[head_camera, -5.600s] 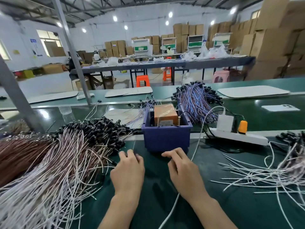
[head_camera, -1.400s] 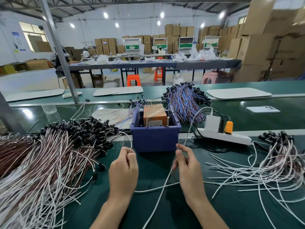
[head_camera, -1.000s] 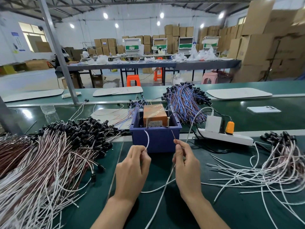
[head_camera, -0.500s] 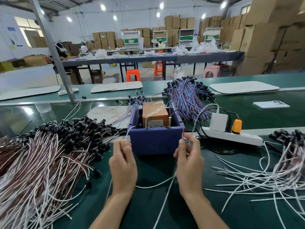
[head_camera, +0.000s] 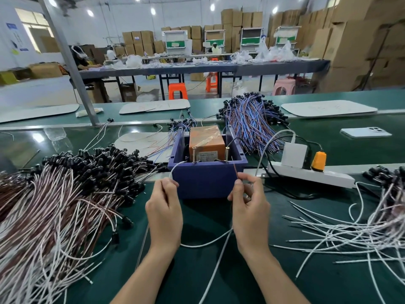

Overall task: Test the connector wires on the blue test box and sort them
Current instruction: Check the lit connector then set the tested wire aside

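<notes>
Both lead ends have come up since half a second ago. Your left hand (head_camera: 164,211) pinches the white lead (head_camera: 175,168), its tip at the left screw post (head_camera: 193,154) of the blue test box (head_camera: 206,181). Your right hand (head_camera: 249,207) pinches the brown lead (head_camera: 235,170), just beside the right screw post (head_camera: 227,153). Testing appears imminent.

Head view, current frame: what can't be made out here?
Head view throughout:
Label on the orange unit in the blue test box: print too small to read.
Whether the white lead in the left hand and the brown lead in the right hand touch the screw posts: too fine to tell.
Left wire pile: cut off by the left edge.
Right wire pile: cut off by the right edge.
</notes>
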